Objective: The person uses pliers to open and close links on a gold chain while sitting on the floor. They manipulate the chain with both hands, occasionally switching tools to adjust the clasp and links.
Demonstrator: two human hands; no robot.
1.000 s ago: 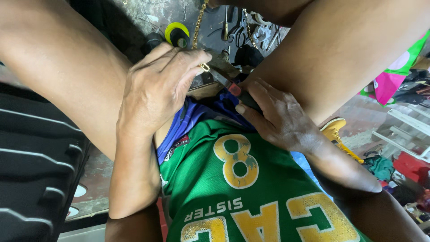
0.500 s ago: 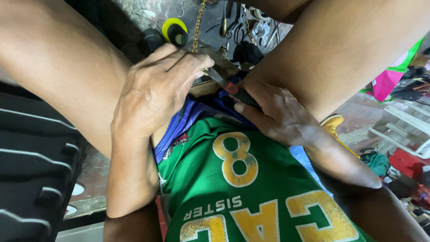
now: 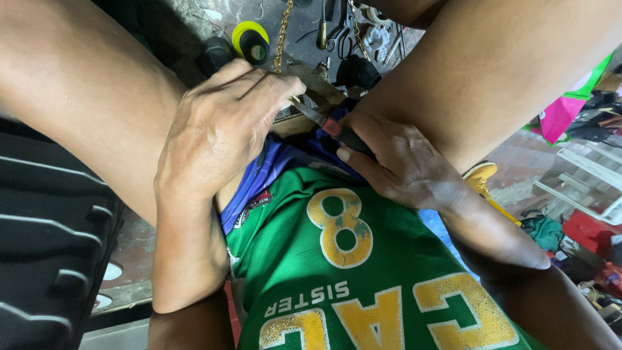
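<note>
- Centre of frame: right hand (image 3: 405, 165) closed around the dark handle with red collar of a flat metal-bladed tool (image 3: 327, 123); thumb lies along the handle.
- Left hand (image 3: 217, 133) curled palm-down just left of the blade, fingertips (image 3: 285, 87) bent over its tip end; whatever it presses or pinches is hidden, so cannot tell what it holds.
- Room: very tight. Bare legs close in from upper left and upper right, and a green jersey with yellow number (image 3: 337, 259) fills the lower middle. Only a narrow gap of floor is open at top centre.
- Black ribbed plastic panel (image 3: 45, 246) blocks the left edge.
- Top centre clutter on grey concrete floor (image 3: 194, 26): yellow and black round disc (image 3: 249, 40), brass-coloured chain (image 3: 282, 32) hanging down towards the fingers, loose hand tools (image 3: 330, 29).
- Right edge: pink and green cloth (image 3: 564, 113), white plastic crate (image 3: 593, 178), well apart from the hands.
- Tool long axis runs diagonally, handle lower right, blade pointing to upper left, tip under left fingers.
</note>
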